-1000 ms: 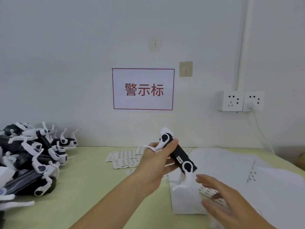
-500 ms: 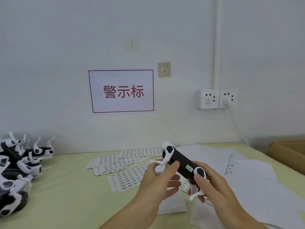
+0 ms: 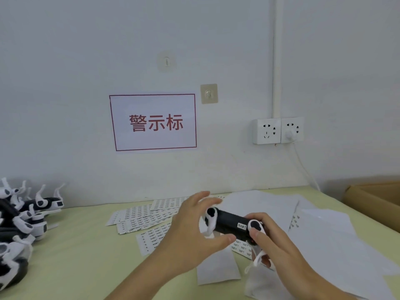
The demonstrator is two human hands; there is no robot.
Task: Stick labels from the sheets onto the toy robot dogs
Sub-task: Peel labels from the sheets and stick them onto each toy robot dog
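One toy robot dog [image 3: 232, 223] is held above the table [image 3: 71, 252], with one small label [image 3: 241, 226] stuck on its black body. Left of that dog lies one pile of dogs [image 3: 20, 221] (too tangled to count). Just behind it lie at least four printed label sheets [image 3: 147, 215], overlapping. Right of it lie several blank white sheets [image 3: 320, 239] and one cardboard box [image 3: 376, 198]. Two hands are in view.

A single head-worn, wide-angle view looks forward and slightly down across the surface [image 3: 71, 245] toward the wall [image 3: 86, 61]. The hands sit close, low in frame; the wall sign [image 3: 152, 122] faces the camera squarely.
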